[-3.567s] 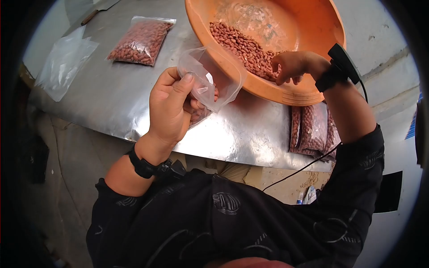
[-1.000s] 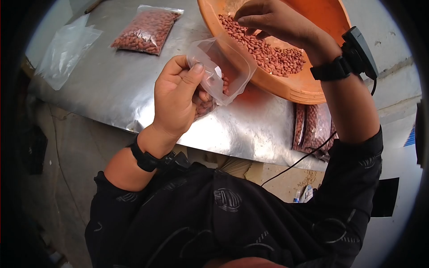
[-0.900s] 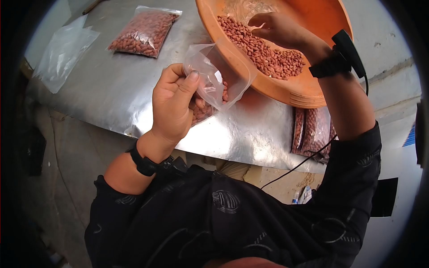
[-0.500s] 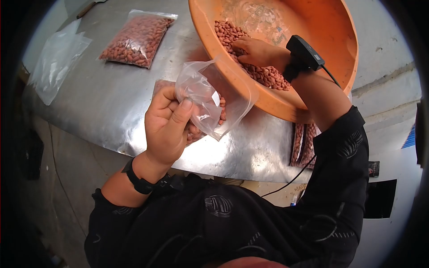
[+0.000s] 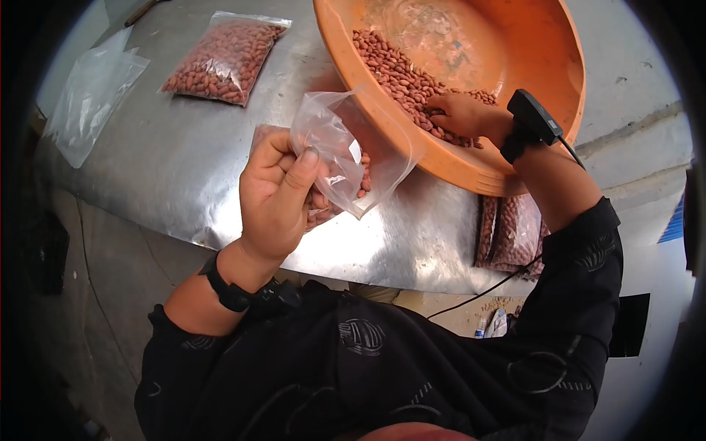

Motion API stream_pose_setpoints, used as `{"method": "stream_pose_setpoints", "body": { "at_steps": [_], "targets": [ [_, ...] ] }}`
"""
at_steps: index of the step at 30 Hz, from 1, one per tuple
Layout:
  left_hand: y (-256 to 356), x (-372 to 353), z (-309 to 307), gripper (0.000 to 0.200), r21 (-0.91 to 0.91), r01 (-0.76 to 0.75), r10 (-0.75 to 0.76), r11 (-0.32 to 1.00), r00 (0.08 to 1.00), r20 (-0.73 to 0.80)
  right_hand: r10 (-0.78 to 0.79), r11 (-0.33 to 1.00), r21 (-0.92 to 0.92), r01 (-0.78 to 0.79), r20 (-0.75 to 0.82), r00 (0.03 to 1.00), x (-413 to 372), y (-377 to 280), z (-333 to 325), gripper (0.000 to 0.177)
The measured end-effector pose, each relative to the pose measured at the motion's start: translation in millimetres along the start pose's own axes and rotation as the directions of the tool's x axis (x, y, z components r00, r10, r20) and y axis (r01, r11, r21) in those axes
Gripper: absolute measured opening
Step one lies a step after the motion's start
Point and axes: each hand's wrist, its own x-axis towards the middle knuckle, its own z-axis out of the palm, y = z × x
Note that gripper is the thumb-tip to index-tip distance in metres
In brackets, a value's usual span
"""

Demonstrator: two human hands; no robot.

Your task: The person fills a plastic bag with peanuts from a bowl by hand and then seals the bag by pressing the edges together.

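My left hand pinches the rim of a clear plastic bag, whose mouth stands open beside the basin; some red peanuts show in its lower part. My right hand is inside the tilted orange basin, its fingers curled down at the peanuts piled along the near side. Whether peanuts are in its grasp is hidden.
A filled bag of peanuts lies on the metal table, with empty clear bags at its left. More filled bags lie below the basin at the right edge. A black cable hangs near my right arm.
My right hand has moved right and slightly down within the basin, uncovering more peanuts at the left. My left hand still holds the bag, almost unmoved.
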Motion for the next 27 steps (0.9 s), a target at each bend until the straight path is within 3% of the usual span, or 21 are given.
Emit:
{"method": "stream_pose_setpoints", "body": {
  "at_steps": [6, 13, 16, 19, 21, 24, 26, 27],
  "targets": [
    [0.2, 0.2, 2.4, 0.012, 0.032, -0.026, 0.026, 0.999, 1.0, -0.004, -0.059, 0.998, -0.01, 0.058, -0.132, 0.99, -6.4, 9.8, 3.2, 0.021],
    [19.2, -2.0, 24.9, 0.01, -0.002, 0.005, -0.005, 1.0, 1.0, 0.006, -0.002, 0.993, 0.116, 0.034, -0.262, 0.965, -10.7, 14.2, -16.0, 0.013],
    [24.5, -1.8, 31.0, 0.011, 0.039, 0.044, -0.045, 0.998, 0.999, 0.028, 0.061, 0.952, 0.302, 0.047, -0.341, 0.938, -17.3, -1.1, -34.4, 0.012],
    [22.1, 0.4, 32.0, 0.012, 0.055, 0.062, -0.063, 0.997, 0.998, 0.014, 0.066, 0.78, 0.614, 0.119, -0.27, 0.961, -36.2, -43.2, -67.8, 0.015],
    [22.4, 1.5, 34.0, 0.013, 0.054, 0.078, -0.078, 0.995, 0.997, 0.0, -0.088, 0.725, 0.617, 0.304, -0.355, 0.931, -44.3, -72.7, -81.6, 0.017],
    [21.1, 4.5, 38.6, 0.014, 0.093, 0.038, -0.037, 0.995, 0.999, -0.018, -0.297, 0.591, 0.72, 0.364, -0.225, 0.928, -50.8, -116.2, -102.8, 0.018],
    [20.6, 5.6, 39.2, 0.015, 0.115, 0.025, -0.022, 0.993, 0.999, -0.025, -0.321, 0.641, 0.603, 0.474, -0.35, 0.88, -59.7, -151.0, -88.0, 0.009],
    [20.6, 5.9, 38.6, 0.015, 0.115, 0.035, -0.032, 0.993, 0.999, -0.028, -0.343, 0.674, 0.604, 0.425, -0.253, 0.904, -57.2, -155.2, -86.7, 0.016]
  ]
}}
